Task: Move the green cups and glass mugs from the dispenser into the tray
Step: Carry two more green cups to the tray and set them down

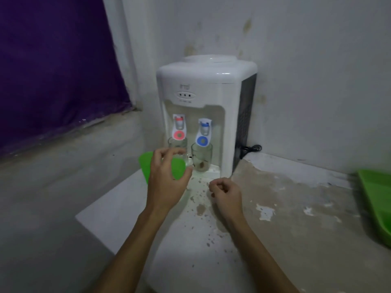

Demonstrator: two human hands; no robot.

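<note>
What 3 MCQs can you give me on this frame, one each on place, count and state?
1. Where is the green tray?
A. at the right edge of the counter
B. on top of the dispenser
C. under the red tap

2. How many glass mugs stand under the taps?
A. one
B. two
C. four

3. How is the right hand?
A. gripping a mug
B. curled and empty
C. pressing the blue tap

Key:
1 A, the tray lies far right of the dispenser.
2 B, one mug sits under the red tap, one mug under the blue tap.
3 B, it hovers low over the counter and holds nothing, while the left hand reaches at the green cup.
</note>
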